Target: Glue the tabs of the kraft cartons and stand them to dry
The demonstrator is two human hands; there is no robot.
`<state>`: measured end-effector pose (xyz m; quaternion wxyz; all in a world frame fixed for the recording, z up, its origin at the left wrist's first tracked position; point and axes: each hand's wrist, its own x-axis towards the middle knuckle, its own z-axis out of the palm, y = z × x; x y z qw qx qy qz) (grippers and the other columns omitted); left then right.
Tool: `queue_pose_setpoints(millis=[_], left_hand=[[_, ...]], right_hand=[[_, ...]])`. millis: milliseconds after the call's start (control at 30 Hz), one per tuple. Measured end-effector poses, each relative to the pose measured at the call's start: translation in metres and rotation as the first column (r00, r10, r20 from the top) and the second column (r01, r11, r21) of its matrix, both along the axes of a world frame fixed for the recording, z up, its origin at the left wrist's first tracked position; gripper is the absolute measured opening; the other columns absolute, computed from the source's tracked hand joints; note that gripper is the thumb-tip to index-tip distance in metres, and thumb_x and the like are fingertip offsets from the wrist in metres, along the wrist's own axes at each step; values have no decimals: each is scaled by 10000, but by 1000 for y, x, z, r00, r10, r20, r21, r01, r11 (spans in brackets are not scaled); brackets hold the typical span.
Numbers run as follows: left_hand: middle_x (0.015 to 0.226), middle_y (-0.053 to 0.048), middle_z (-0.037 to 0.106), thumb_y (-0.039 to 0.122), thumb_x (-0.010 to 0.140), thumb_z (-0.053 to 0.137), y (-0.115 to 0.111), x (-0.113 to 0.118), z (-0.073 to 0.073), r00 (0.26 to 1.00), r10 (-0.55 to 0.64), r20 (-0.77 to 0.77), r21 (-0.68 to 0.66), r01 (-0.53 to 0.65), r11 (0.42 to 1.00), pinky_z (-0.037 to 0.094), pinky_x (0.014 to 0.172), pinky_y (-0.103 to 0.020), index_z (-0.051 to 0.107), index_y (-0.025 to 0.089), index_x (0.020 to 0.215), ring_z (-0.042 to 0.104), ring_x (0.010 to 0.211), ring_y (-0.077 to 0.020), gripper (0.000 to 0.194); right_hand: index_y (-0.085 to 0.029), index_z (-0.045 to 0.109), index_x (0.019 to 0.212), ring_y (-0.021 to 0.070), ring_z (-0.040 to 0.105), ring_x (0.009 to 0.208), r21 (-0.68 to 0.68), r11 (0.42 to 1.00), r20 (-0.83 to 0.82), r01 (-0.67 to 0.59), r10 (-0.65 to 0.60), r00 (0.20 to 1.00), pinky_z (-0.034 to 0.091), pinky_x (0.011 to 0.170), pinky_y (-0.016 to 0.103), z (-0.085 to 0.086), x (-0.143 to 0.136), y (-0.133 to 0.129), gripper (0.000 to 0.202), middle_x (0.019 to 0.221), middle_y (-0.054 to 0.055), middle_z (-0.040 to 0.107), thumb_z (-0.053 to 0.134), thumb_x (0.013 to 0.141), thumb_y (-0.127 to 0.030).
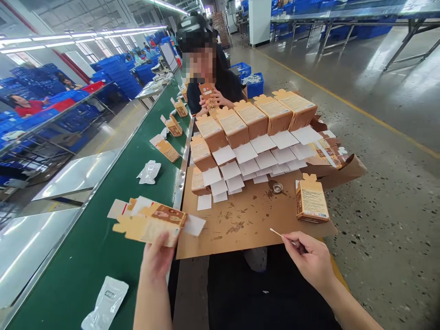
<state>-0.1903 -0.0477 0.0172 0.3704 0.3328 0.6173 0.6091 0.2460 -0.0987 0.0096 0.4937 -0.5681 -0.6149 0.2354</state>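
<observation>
My left hand [161,259] grips the near side of a brown and cream carton [151,224] with its end flaps standing out, over the edge of the green conveyor belt [79,261]. Between the thumb and fingers of my right hand [309,261] is a thin cotton swab [275,233], its white tip pointing left above a brown cardboard sheet [202,236]. On that sheet lie dark smears and a small round clear dish [277,188]. Beyond my right hand stands a single carton [312,201] with its scalloped top flap raised.
Stacked cartons [252,117] with white flaps fill the sheet's far side. Behind them another person [220,87] holds a carton [207,91]. The belt carries white pouches [149,172] [107,300] and open cartons [167,149]. Brown paper [347,170] juts out at right.
</observation>
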Motion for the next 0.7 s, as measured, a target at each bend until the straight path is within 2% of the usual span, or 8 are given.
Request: queue_pose_setpoints(millis=[33,100,167,233,333,467,567,700], left_hand=[[1433,-125,841,710,650,1064,-13,18,-8,999,-23,23,-11,23,1000,701,1157,-585,777,330,1453,783,1421,-433,934],[1425,-147,844,660,621,1106,-24,58,-22,997,-72,38,-73,74,995,669,1222,-597,767,297,1488,777,1441,-433,999],[1377,-179,855,627,611,1121,-19,92,-31,994,-102,31,-125,105,987,650,1247,-621,789,236,1436,780,1438,-447,971],[1323,-194,868,602,608,1125,-8,111,-34,996,-91,-3,-140,89,986,658,1227,-644,821,197,1325,793,1409,-467,877],[1303,-196,878,564,603,1125,5,118,-33,995,-64,-74,-162,51,986,689,1170,-645,838,184,1216,822,1342,-475,776],[1310,-199,880,509,655,1110,7,114,-30,991,-95,-99,-212,72,975,700,1149,-609,828,175,1251,840,1308,-443,739],[1291,-187,884,487,690,1102,4,117,-36,987,-111,-118,-200,86,976,707,1131,-590,820,180,1261,846,1289,-428,707],[1288,-180,882,512,686,1103,3,122,-47,984,-47,-171,-162,19,987,719,1097,-586,796,198,1277,855,1259,-424,736]], right_hand=[[-243,842,824,144,584,475,-1,1000,19,-27,27,999,481,480,256,-1,-5,2,301,598,-18,674,730,1081,-352],[-237,831,836,130,579,494,8,995,67,-98,98,993,477,515,245,-6,-19,7,307,617,-25,681,692,1100,-313],[-235,818,854,123,587,521,16,984,135,-175,171,976,483,566,234,-16,-39,13,314,628,-30,683,649,1115,-276],[-238,803,864,124,600,553,-4,974,214,-227,222,951,485,616,232,-27,-59,19,322,636,-30,682,613,1124,-253],[-247,782,853,134,616,603,-63,960,281,-272,278,918,462,655,241,-43,-83,29,320,659,-22,693,599,1114,-221],[-254,737,811,143,583,626,-126,934,327,-333,356,875,391,657,270,-55,-95,41,294,667,-26,678,627,1073,-178],[-255,696,779,151,552,636,-168,915,358,-367,404,842,333,652,297,-58,-95,46,280,672,-26,664,656,1041,-164],[-250,674,782,157,539,648,-198,912,378,-358,408,831,295,658,312,-60,-94,54,267,696,-16,676,662,1031,-152]])
